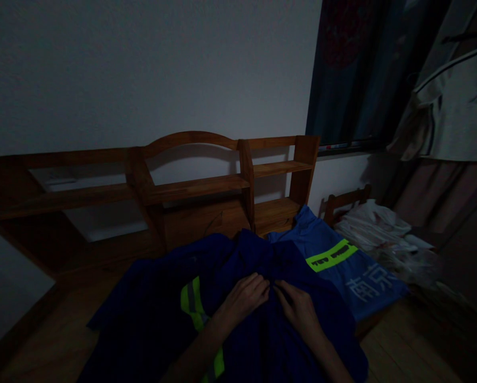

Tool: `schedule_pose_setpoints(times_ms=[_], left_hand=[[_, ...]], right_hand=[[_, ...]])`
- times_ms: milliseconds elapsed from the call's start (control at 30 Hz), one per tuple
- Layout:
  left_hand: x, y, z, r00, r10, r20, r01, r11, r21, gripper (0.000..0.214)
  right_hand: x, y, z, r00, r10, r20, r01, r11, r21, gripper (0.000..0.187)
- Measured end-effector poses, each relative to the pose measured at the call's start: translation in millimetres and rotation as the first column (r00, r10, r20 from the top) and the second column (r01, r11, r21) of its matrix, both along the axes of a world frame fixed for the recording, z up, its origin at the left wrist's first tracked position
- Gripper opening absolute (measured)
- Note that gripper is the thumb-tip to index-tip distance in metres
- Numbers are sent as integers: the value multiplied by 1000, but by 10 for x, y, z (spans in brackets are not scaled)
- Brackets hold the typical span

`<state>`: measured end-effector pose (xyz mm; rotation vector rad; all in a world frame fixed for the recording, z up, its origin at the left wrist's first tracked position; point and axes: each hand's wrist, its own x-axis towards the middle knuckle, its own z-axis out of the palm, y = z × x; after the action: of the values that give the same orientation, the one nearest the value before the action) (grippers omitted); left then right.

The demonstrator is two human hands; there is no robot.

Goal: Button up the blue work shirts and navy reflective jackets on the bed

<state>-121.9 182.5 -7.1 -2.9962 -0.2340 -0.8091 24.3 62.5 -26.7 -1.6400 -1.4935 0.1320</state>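
Observation:
A dark blue jacket with yellow-green reflective strips is spread out in front of me. Both of my hands are at its front, close together near the collar. My left hand has its fingers curled closed on the front edge of the jacket. Facing it, my right hand pinches the cloth on the other side of the front opening. Dim light hides any fastener between the fingertips. To the right lies a lighter blue garment with a bright yellow-green band and white characters, partly covered by the jacket.
A wooden shelf unit stands against the wall behind the jacket. At the right, plastic bags are piled by a wooden chair. A white shirt hangs at upper right, near a dark window. The wooden surface shows at lower right.

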Motion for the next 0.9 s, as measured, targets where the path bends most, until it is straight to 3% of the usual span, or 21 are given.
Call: schedule_pose_setpoints(times_ms=[133, 200, 300, 400, 467, 567, 633, 700, 800, 900], left_hand=[[25, 11, -6, 999, 13, 49, -6, 989, -149, 18], [40, 68, -42, 986, 99, 131, -57, 955, -292, 18], [44, 209, -88, 909, 337, 246, -162, 828, -537, 20], [-6, 332, -33, 806, 536, 251, -255, 697, -670, 28], [-98, 374, 71, 792, 567, 227, -341, 719, -606, 37], [-367, 413, 238, 828, 558, 53, -516, 796, -318, 71], [-618, 456, 295, 782, 585, -215, -622, 753, -212, 104], [-874, 517, 294, 698, 525, -487, -680, 698, -222, 125], [-1152, 594, 233, 647, 404, -647, -679, 692, -247, 127], [-1253, 562, 203, 703, 325, -632, -611, 732, -303, 107]], right_hand=[[-13, -4, 32, 999, 51, 5, -51, 999, -11, 29], [-31, -13, 58, 995, 101, 22, -100, 994, -33, 29], [-54, -18, 69, 992, 127, 27, -125, 990, -58, 27], [-53, -15, 44, 999, 20, -36, -21, 999, -30, 25], [-36, -18, 28, 992, -59, -109, 59, 998, -6, 25], [8, -39, 28, 959, -160, -232, 169, 985, 17, 27], [41, -54, 36, 929, -214, -304, 231, 973, 22, 28], [68, -63, 41, 905, -235, -354, 258, 966, 20, 30], [87, -67, 35, 892, -228, -390, 254, 967, 17, 33], [85, -70, 33, 892, -214, -398, 239, 971, 15, 35]])
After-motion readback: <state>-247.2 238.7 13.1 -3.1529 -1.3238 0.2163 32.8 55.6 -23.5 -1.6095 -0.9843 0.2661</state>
